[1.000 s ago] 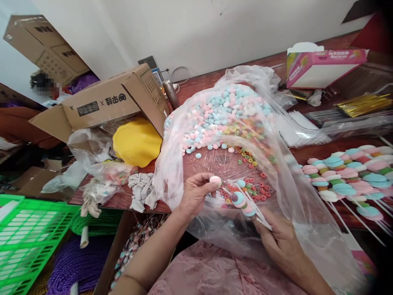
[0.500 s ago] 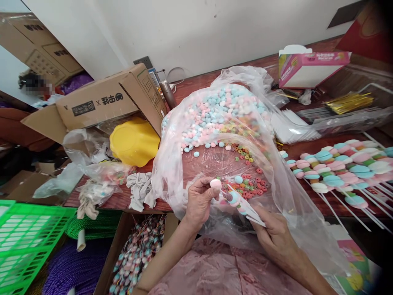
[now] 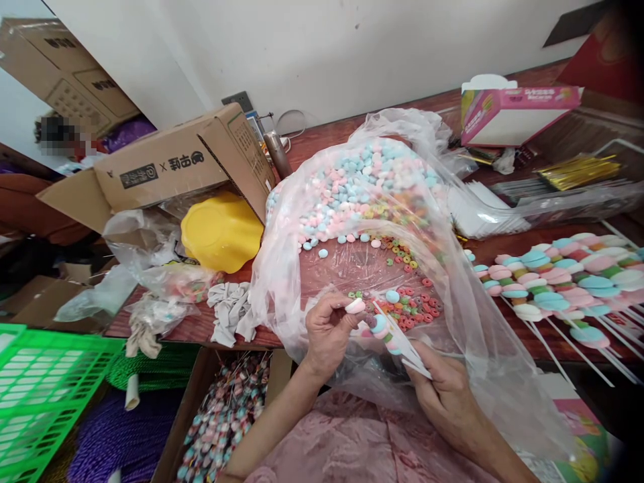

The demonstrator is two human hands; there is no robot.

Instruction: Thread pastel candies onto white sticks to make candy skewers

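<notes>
My left hand (image 3: 328,335) pinches a pink-and-white marshmallow (image 3: 356,306) between thumb and fingertips. In my right hand (image 3: 445,379) are several white sticks (image 3: 410,345), fanned a little. One of them carries a skewer of blue, pink and green candies (image 3: 383,330), its upper end close to my left fingertips. Whether the pinched marshmallow touches that end I cannot tell. Just beyond both hands lie red and green gummy rings (image 3: 417,310) and a single blue marshmallow (image 3: 392,296), on clear plastic sheeting (image 3: 342,272).
A heap of pastel marshmallows (image 3: 347,181) lies in the plastic behind. Finished-looking candy skewers (image 3: 563,275) are piled at right, near white sticks (image 3: 486,208). At left are a carton (image 3: 166,154), a yellow bowl-like piece (image 3: 219,231) and a green crate (image 3: 45,402). Another person sits far left.
The marshmallow in my left fingers has turned, showing more of its white side. My right hand with the sticks has shifted slightly left, and the view has moved a little.
</notes>
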